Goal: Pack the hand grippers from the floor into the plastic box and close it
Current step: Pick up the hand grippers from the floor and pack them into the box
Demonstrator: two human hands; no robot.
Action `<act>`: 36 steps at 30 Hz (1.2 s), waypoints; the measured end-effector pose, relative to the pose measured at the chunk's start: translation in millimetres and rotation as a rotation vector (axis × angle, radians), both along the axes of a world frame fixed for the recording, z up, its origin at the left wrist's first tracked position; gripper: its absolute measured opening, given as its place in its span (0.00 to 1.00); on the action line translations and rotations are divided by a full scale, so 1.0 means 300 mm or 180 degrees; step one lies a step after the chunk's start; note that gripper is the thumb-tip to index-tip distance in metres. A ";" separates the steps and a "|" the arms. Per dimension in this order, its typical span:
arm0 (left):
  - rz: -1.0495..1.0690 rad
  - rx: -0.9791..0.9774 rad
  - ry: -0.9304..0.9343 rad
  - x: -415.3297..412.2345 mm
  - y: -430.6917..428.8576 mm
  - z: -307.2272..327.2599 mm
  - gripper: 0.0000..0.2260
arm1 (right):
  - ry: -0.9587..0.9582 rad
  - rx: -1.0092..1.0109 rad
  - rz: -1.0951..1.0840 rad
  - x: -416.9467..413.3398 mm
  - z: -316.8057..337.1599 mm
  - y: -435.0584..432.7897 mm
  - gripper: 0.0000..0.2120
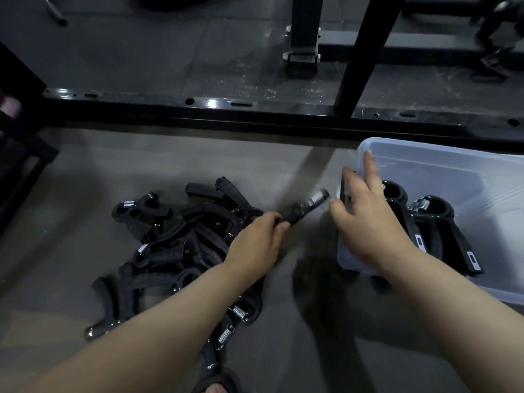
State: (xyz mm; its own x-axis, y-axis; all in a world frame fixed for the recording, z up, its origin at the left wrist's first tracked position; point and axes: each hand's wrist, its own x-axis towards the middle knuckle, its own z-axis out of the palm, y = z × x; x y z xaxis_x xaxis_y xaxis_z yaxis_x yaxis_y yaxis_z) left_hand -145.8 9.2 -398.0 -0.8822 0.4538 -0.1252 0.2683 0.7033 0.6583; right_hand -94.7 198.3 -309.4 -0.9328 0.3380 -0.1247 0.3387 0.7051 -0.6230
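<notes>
So the pile of hand grippers [170, 251] is sitting on the grey floor [85, 180], left of the middle: black handles with shiny springs, all tangled on top of each other. The person's left hand [256, 241] is at the right edge of that heap with its fingers curled round the handle of one hand gripper [307, 207]. The spring end of that one pokes out to the right toward the box, and it's pretty blurry.

The clear plastic box [442, 165] is on the floor to the right with its top open. A few packed grippers [442, 231] are already lying in its near left part, side by side with the springs at the far end. The right hand [368, 222] hovers over the box's left wall with fingers stretched out and spread, gripping nothing as far as I can see. There's a dark bit just behind its thumb that I can't make out.

Farther back a black metal frame rail [255, 110] runs across the floor from left to right. A sandalled foot [215, 388] peeks in at the very near edge.
</notes>
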 end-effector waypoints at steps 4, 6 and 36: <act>0.1380 0.1768 -0.1917 -0.008 0.082 0.092 0.20 | 0.0001 -0.0059 -0.0014 0.002 0.005 -0.002 0.28; 0.1600 0.2179 -0.2493 -0.021 0.090 0.120 0.19 | 0.0019 -0.0061 -0.0008 0.002 0.005 -0.002 0.27; -0.0097 0.1085 -0.0280 0.033 0.335 0.292 0.22 | 0.0382 0.0218 0.0018 0.072 0.050 0.168 0.09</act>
